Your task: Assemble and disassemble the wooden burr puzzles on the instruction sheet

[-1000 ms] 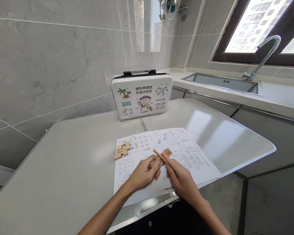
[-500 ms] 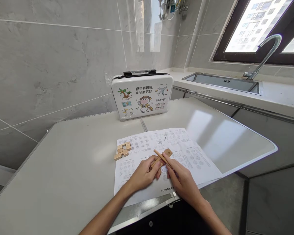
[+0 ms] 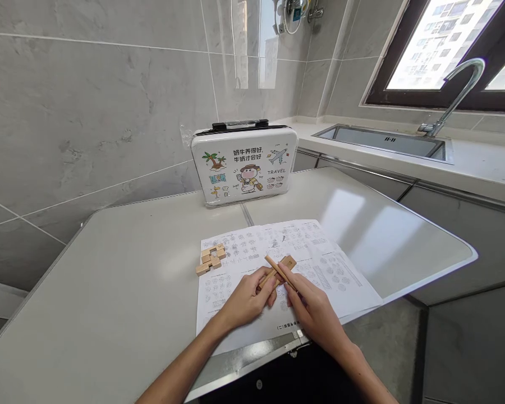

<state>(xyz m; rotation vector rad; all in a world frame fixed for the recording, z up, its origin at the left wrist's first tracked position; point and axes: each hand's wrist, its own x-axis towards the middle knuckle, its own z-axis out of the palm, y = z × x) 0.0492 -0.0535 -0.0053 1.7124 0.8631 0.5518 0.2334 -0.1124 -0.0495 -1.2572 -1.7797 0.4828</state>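
My left hand [image 3: 246, 300] and my right hand [image 3: 311, 308] meet over a printed instruction sheet [image 3: 340, 280] on the white table [image 3: 109, 292]. Together they pinch crossed wooden puzzle bars [image 3: 280, 268], fingers closed round them; one bar points up-left, the other up-right. A small cluster of loose notched wooden pieces [image 3: 210, 259] lies on the sheet's left edge, a hand's width left of my left hand.
A white cartoon-printed case [image 3: 244, 164] stands upright at the table's far edge against the tiled wall. To the right, a steel sink [image 3: 382, 140] with a curved tap [image 3: 458, 95] sits under a window. The table's right corner is rounded.
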